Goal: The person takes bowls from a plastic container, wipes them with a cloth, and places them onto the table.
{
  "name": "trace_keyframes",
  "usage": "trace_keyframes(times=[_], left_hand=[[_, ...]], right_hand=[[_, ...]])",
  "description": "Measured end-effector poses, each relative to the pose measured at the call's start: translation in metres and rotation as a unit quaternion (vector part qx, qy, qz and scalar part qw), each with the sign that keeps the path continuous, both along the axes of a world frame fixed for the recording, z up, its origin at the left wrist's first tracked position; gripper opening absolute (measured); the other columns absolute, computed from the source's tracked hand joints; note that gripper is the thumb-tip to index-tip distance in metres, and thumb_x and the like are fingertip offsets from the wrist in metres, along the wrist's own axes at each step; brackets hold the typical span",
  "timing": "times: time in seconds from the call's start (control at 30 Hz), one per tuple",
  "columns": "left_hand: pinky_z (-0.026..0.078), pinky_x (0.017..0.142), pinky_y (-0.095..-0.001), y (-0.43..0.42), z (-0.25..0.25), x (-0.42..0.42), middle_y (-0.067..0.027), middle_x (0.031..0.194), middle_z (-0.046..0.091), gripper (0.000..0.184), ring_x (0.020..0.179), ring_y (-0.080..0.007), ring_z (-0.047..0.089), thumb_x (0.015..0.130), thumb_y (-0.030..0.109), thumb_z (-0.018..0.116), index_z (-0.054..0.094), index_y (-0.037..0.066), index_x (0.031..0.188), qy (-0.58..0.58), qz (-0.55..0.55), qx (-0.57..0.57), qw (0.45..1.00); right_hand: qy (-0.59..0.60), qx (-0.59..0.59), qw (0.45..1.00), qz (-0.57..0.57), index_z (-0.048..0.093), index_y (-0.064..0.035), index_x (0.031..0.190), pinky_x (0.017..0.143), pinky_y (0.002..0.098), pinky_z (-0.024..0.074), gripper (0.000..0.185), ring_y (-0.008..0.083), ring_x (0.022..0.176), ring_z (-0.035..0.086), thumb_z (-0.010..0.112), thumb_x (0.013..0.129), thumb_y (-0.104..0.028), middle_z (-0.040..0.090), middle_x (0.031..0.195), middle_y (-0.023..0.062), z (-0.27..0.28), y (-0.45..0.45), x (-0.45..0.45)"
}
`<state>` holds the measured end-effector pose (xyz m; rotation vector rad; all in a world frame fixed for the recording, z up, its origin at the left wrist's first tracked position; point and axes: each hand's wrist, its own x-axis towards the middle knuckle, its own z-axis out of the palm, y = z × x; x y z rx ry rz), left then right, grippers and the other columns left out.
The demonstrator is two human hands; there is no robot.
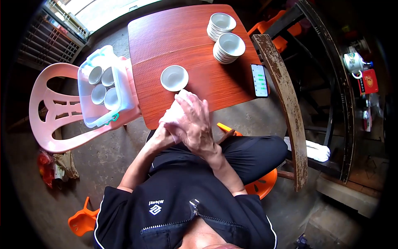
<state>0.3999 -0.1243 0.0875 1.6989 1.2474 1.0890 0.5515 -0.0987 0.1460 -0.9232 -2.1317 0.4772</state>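
Observation:
Both of my hands meet over the near edge of the red-brown table (pixel 153 89), wrapped round a pale pink cloth (pixel 176 117). My right hand (pixel 197 126) lies over the cloth with its fingers pointing up and bent on it. Lower and to the left, my left hand (pixel 161 137) grips the cloth from beneath, its fingers mostly hidden. Whether something is inside the cloth cannot be seen. Just beyond my fingertips, a single white bowl (pixel 174 78) rests on the table. Two stacks of white bowls, a far one (pixel 222 22) and a nearer one (pixel 230 45), stand at the right.
On the left, a pink chair (pixel 54 145) bears a translucent bin (pixel 88 115) with several bowls inside. A phone (pixel 259 81) lies at the table's right edge, beside a worn wooden chair (pixel 286 99). Orange stools (pixel 83 222) and a red bag (pixel 45 168) are on the floor.

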Motion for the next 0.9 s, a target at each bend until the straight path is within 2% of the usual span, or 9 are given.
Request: trace_keyframes(times=[0.1, 0.2, 0.27, 0.33, 0.47, 0.57, 0.67, 0.8, 0.9], left_hand=[[0.048, 0.084, -0.0312, -0.004, 0.014, -0.009, -0.0089, 0.089, 0.067, 0.023, 0.083, -0.0150, 0.061, 0.082, 0.007, 0.065, 0.061, -0.003, 0.103, -0.064, -0.227, -0.232, 0.943], [0.047, 0.085, -0.0289, -0.006, 0.048, 0.004, -0.0078, 0.101, 0.068, 0.028, 0.092, -0.0109, 0.059, 0.084, 0.002, 0.062, 0.060, -0.003, 0.112, -0.162, -0.246, -0.205, 0.933], [0.048, 0.082, -0.0309, -0.009, 0.035, 0.013, -0.0087, 0.093, 0.066, 0.022, 0.088, -0.0165, 0.062, 0.079, 0.000, 0.069, 0.064, -0.001, 0.100, -0.127, -0.186, -0.141, 0.964], [0.047, 0.085, -0.0309, -0.001, 0.029, 0.018, -0.0110, 0.098, 0.066, 0.030, 0.091, -0.0177, 0.060, 0.082, -0.002, 0.058, 0.060, 0.000, 0.111, -0.025, -0.186, -0.042, 0.981], [0.047, 0.090, -0.0312, 0.007, 0.061, 0.003, -0.0069, 0.103, 0.066, 0.040, 0.096, -0.0159, 0.062, 0.076, 0.013, 0.076, 0.061, -0.006, 0.108, -0.398, -0.163, -0.403, 0.808], [0.047, 0.092, -0.0326, 0.012, 0.045, 0.007, -0.0083, 0.105, 0.065, 0.046, 0.098, -0.0168, 0.062, 0.076, 0.016, 0.076, 0.059, -0.005, 0.113, -0.483, -0.143, -0.372, 0.780], [0.046, 0.090, -0.0303, 0.010, 0.034, 0.013, -0.0053, 0.104, 0.065, 0.032, 0.098, -0.0098, 0.057, 0.084, 0.010, 0.070, 0.061, -0.002, 0.113, -0.418, -0.141, -0.315, 0.840], [0.048, 0.073, -0.0320, 0.004, 0.030, 0.024, -0.0125, 0.080, 0.060, 0.018, 0.078, -0.0084, 0.054, 0.084, 0.005, 0.067, 0.060, 0.001, 0.101, -0.168, -0.118, -0.080, 0.975], [0.049, 0.077, -0.0306, 0.009, 0.034, 0.021, -0.0094, 0.090, 0.066, 0.023, 0.083, -0.0098, 0.058, 0.085, 0.008, 0.067, 0.061, 0.000, 0.105, -0.239, -0.196, -0.202, 0.929]], right_hand=[[0.182, -0.158, 0.966, 0.089, 0.067, -0.0059, 0.088, 0.082, 0.0415, 0.0493, 0.013, 0.0281, 0.090, 0.061, 0.062, 0.084, -0.017, 0.065, 0.096, 0.0115, -0.019, 0.035, 0.014], [0.533, -0.654, 0.497, 0.202, 0.058, -0.0043, 0.095, 0.072, 0.0312, 0.0491, 0.029, 0.0202, 0.074, 0.060, 0.052, 0.093, -0.033, 0.058, 0.076, 0.0095, -0.036, 0.040, 0.020], [0.622, -0.643, 0.431, 0.119, 0.055, -0.0045, 0.098, 0.065, 0.0344, 0.0498, 0.039, 0.0209, 0.069, 0.058, 0.051, 0.094, -0.043, 0.057, 0.081, 0.0102, -0.035, 0.032, 0.008], [0.662, -0.626, 0.403, 0.089, 0.057, -0.0028, 0.102, 0.066, 0.0353, 0.0503, 0.042, 0.0215, 0.070, 0.057, 0.048, 0.095, -0.044, 0.056, 0.081, 0.0098, -0.020, 0.026, 0.008], [0.353, -0.487, 0.777, 0.184, 0.055, 0.0012, 0.119, 0.091, 0.0320, 0.0451, 0.040, 0.0174, 0.101, 0.057, 0.048, 0.096, -0.030, 0.060, 0.111, 0.0116, -0.040, 0.043, 0.041], [0.341, -0.409, 0.844, 0.067, 0.054, 0.0000, 0.119, 0.089, 0.0314, 0.0468, 0.038, 0.0198, 0.099, 0.059, 0.047, 0.096, -0.028, 0.059, 0.112, 0.0101, -0.060, 0.036, 0.037], [0.626, -0.519, 0.579, -0.062, 0.056, -0.0036, 0.113, 0.083, 0.0322, 0.0478, 0.039, 0.0204, 0.096, 0.057, 0.051, 0.092, -0.036, 0.060, 0.103, 0.0099, -0.061, 0.022, 0.014], [0.694, -0.634, 0.325, 0.107, 0.054, -0.0077, 0.117, 0.074, 0.0336, 0.0483, 0.039, 0.0237, 0.083, 0.054, 0.052, 0.091, -0.037, 0.057, 0.104, 0.0127, -0.094, 0.023, 0.025], [0.623, -0.643, 0.443, 0.045, 0.054, -0.0055, 0.107, 0.058, 0.0270, 0.0461, 0.034, 0.0153, 0.071, 0.054, 0.052, 0.094, -0.037, 0.058, 0.090, 0.0064, -0.052, 0.034, 0.020]])
